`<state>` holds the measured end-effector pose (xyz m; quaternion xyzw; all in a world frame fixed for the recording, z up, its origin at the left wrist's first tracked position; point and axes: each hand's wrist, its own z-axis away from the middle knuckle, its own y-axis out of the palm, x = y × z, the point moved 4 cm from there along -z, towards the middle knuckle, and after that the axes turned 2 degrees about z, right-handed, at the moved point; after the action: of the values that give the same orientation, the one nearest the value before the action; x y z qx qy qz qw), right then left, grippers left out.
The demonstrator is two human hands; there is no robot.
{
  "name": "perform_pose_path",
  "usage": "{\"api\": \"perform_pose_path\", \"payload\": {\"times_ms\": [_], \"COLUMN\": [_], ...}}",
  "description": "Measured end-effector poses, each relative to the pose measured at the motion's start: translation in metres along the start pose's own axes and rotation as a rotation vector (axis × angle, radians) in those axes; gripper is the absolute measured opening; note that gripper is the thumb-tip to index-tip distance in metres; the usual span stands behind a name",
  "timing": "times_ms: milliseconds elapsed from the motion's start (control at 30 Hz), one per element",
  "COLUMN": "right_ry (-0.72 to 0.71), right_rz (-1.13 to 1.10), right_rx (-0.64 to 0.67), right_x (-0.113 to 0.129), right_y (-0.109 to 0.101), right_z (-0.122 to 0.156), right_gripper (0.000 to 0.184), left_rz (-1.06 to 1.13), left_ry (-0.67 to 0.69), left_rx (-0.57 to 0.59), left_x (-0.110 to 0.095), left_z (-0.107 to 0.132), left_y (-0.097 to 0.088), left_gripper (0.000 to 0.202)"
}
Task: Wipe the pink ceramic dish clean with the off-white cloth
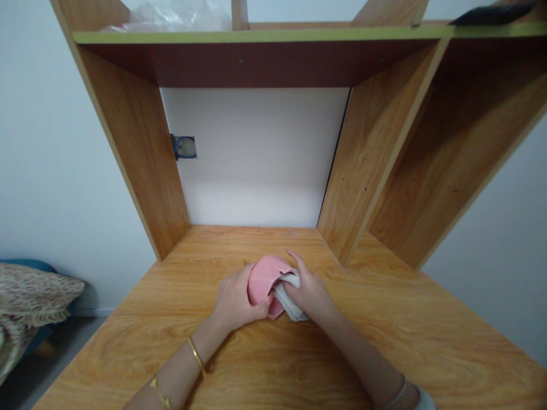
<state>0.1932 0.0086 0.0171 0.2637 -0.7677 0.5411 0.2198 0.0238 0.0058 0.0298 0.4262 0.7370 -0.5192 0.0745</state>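
A small pink bowl (262, 277) is tilted on its side just above the wooden desk (384, 341), near the middle. My left hand (233, 302) is wrapped round its left rim and holds it. My right hand (310, 293) presses a bunched white cloth (289, 302) against the bowl's inside and lower edge, fingers closed on the cloth with the forefinger stretched over the rim. Both wrists wear thin bracelets.
Wooden side panels (141, 154) and a shelf (256, 37) frame the desk's back, with a side compartment (448, 159) at right. A clear plastic bag (179, 14) lies on the shelf. A wall socket hole (184, 147) shows at back left. Patterned fabric (29, 302) lies lower left.
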Motion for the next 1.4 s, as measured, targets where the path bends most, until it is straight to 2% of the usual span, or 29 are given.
{"api": "perform_pose_path", "payload": {"times_ms": [167,467,600,700,800,867,933,1033,1233,1400], "right_ry": [-0.033,0.011,0.059,0.065,0.062,0.060,0.060,0.053,0.050,0.051], "right_rz": [-0.081,-0.191,-0.239,-0.355,-0.489,-0.554,-0.600,-0.666,-0.747,-0.743], "right_rx": [0.028,-0.031,-0.087,-0.154,-0.203,-0.213,-0.203,-0.163,-0.070,-0.104], "right_x": [-0.003,-0.006,-0.006,-0.006,-0.008,-0.008,-0.007,-0.006,-0.001,-0.001], "right_y": [0.002,0.002,-0.003,-0.005,-0.005,-0.003,-0.001,0.005,0.015,0.016], "right_z": [-0.001,-0.004,-0.004,-0.006,-0.008,-0.009,-0.008,-0.007,-0.006,-0.007], "right_gripper": [0.064,0.056,0.049,0.042,0.039,0.038,0.035,0.031,0.032,0.037], "left_rz": [-0.009,0.087,0.164,0.194,0.175,0.159,0.167,0.198,0.288,0.386], "left_ry": [0.031,0.041,0.006,-0.007,-0.003,-0.024,-0.043,-0.033,-0.001,-0.036], "left_rx": [0.006,-0.016,-0.037,-0.013,0.024,0.067,0.098,0.081,-0.001,-0.017], "left_x": [0.000,0.004,0.006,0.005,0.000,-0.003,-0.004,-0.003,-0.004,-0.006], "left_z": [0.001,0.000,0.000,0.001,0.002,0.004,0.005,0.006,0.006,0.004], "left_y": [0.002,0.002,0.004,0.007,0.010,0.013,0.016,0.018,0.016,0.018], "left_gripper": [0.064,0.063,0.078,0.093,0.100,0.095,0.082,0.065,0.061,0.051]}}
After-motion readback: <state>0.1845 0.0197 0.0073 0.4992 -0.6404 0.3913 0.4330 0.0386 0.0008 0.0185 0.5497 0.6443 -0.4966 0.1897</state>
